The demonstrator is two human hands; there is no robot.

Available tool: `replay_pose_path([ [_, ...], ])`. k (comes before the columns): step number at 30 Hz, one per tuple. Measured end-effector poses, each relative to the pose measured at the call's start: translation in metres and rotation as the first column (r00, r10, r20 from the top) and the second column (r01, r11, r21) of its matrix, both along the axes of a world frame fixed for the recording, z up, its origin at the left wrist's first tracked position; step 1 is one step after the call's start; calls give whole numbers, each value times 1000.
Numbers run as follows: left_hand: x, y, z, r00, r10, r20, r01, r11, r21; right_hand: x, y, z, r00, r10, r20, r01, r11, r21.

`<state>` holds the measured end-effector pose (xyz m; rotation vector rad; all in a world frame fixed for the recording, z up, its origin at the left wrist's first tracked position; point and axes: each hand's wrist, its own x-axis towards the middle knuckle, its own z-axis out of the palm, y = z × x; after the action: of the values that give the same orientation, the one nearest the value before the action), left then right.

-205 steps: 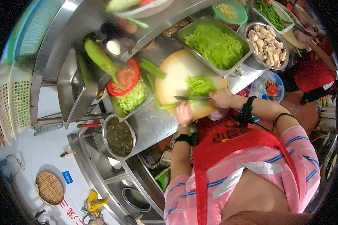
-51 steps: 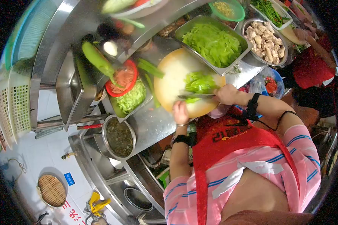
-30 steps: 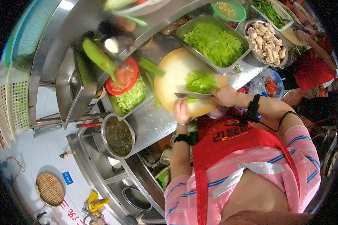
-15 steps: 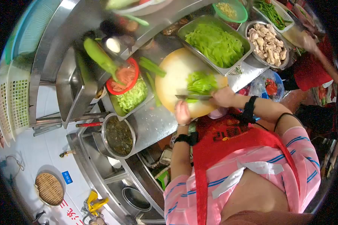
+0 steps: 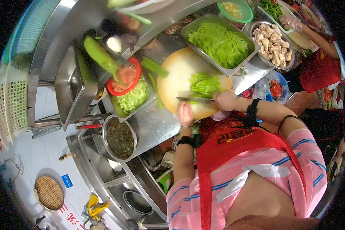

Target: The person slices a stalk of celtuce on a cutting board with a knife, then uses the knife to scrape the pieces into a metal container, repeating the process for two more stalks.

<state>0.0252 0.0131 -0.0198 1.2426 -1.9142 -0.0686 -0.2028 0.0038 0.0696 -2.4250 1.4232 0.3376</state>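
My right hand (image 5: 225, 100) is closed round the handle of a knife (image 5: 193, 99), whose blade lies flat-on across the near part of a round cutting board (image 5: 173, 73). Sliced green vegetable (image 5: 205, 84) is heaped just beyond the blade, with a little more on its near side. At the board's near left edge is my left hand (image 5: 185, 114), its fingers together by the knife tip; whatever is under them is hidden. Long green pieces (image 5: 154, 67) lie at the board's left edge. Behind the board stands a metal tray of sliced greens (image 5: 218, 42).
A bowl of meat chunks (image 5: 272, 45) is at the back right, near a co-worker's arm (image 5: 320, 42). To the left are a red basket (image 5: 123, 76) on a tray of shredded greens (image 5: 134, 96), and a pot of dark food (image 5: 120, 138). A blue basin (image 5: 283, 82) sits right.
The knife and both my hands have barely moved. The co-worker's arm has shifted up and back toward the tray of green beans.
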Motion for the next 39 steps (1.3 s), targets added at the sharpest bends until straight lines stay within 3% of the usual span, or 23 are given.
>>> replay_pose_path([
  [6, 0, -3, -3, 1000, 21, 13, -21, 999, -28, -4, -1, 25, 999, -28, 40, 26, 999, 38],
  [20, -1, -1, 1, 1000, 13, 5, -13, 999, 32, 2, 4, 10, 997, -67, 38, 65, 997, 44],
  [30, -2, -1, 0, 1000, 12, -21, -12, 1000, -19, -5, 5, 25, 995, -71, 76, 66, 996, 55],
  [39, -1, 1, -3, 1000, 15, 7, -15, 999, -36, 2, 1, 6, 999, -37, 37, 36, 998, 47],
])
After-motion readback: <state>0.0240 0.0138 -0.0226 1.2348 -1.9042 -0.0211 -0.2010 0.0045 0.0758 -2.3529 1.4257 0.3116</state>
